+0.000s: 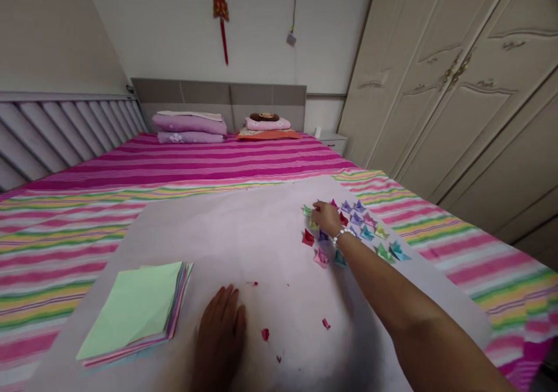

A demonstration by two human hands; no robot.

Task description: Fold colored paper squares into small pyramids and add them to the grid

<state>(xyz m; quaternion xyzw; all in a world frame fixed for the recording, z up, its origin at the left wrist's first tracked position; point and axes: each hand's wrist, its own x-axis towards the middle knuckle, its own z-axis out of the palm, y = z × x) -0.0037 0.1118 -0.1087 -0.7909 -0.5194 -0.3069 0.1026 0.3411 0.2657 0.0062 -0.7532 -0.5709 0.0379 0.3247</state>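
My right hand (326, 216) reaches far out over a pale sheet (226, 229) spread on the bed, among several small folded paper figures (366, 229) in red, pink, blue and green. Its fingers are curled at a green figure (307, 211); whether they grip it I cannot tell. A bracelet is on that wrist. My left hand (221, 329) lies flat and open on the sheet near me, holding nothing. A stack of coloured paper squares (135, 310), green on top, lies to its left.
Small red paper scraps (265, 334) lie on the sheet near my left hand. The bed has a striped pink cover (196, 165), with folded pillows (189, 128) at the headboard. A cream wardrobe (462, 90) stands along the right side.
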